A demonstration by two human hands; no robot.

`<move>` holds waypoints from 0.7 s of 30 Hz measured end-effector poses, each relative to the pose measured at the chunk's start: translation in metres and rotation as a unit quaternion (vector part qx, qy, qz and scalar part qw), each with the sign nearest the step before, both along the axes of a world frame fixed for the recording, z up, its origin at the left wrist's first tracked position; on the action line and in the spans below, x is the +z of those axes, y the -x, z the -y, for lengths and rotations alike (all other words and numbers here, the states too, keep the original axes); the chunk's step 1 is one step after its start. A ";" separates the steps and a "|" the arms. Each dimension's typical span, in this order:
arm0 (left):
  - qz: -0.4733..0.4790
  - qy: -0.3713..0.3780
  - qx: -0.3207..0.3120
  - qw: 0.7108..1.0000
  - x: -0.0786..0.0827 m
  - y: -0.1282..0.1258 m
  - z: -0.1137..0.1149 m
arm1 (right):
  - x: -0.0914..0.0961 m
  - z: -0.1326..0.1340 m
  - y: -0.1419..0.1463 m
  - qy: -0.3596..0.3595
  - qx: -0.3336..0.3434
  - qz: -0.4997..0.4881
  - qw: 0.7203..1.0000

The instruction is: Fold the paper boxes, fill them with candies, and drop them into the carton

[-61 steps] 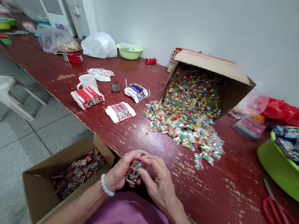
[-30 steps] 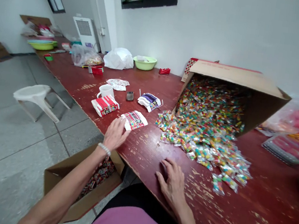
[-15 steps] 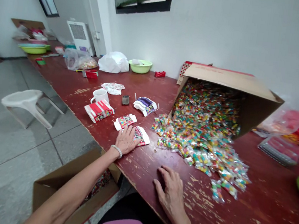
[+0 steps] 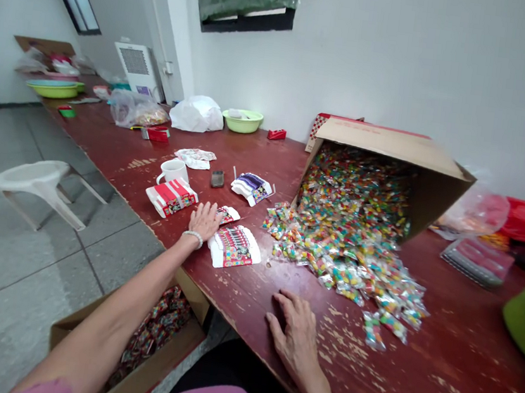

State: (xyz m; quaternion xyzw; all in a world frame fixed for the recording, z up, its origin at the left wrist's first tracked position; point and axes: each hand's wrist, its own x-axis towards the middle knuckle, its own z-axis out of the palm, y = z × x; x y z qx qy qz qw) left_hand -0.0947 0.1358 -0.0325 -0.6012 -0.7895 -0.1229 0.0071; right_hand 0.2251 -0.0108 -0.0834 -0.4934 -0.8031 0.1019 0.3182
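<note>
- My left hand (image 4: pixel 204 221) is lying open, palm down, fingers spread, gripping nothing; it is covering the left end of a small, flat, red-and-white printed paper carton (image 4: pixel 228 215). Can't tell whether I'm pressing on it.
- White beaded bracelet (image 4: pixel 193 237) is sitting on my left wrist.
- My right hand (image 4: pixel 296 336) is resting near the edge of the worn dark-red wooden table (image 4: pixel 250 297), fingers loosely bent, thumb apart, holding nothing.
- A larger fanned stack of flat, multicoloured printed paper cartons (image 4: pixel 235 249) is lying just beside my left hand, on the near side of the small carton.
- A banded red-and-white carton bundle (image 4: pixel 172 197) is sitting left of that hand, a white mug (image 4: pixel 174 170) standing right behind it.
- Purple-and-white printed cartons (image 4: pixel 251 189) are lying beyond the small carton.
- A brown cardboard box (image 4: pixel 394 139) is lying on its side, clear sachets of colourful candy (image 4: pixel 350 258) spilling from its mouth; the nearest sachets are lying beyond and right of my right hand.
- An open brown cardboard carton (image 4: pixel 170 357) below table level is holding small, dark-red printed packs (image 4: pixel 161 321), my left forearm partly hiding it.
</note>
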 end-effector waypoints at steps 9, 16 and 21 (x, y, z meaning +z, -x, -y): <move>0.106 0.043 0.014 0.993 0.007 0.011 -0.024 | 0.001 0.000 0.000 0.007 0.005 -0.008 1.000; 0.254 -0.006 0.003 0.967 0.043 0.012 -0.029 | 0.002 0.000 0.000 0.010 0.003 -0.012 1.000; 0.336 -0.032 -0.085 0.938 0.046 -0.024 0.024 | 0.003 -0.001 0.001 0.019 -0.002 -0.012 1.000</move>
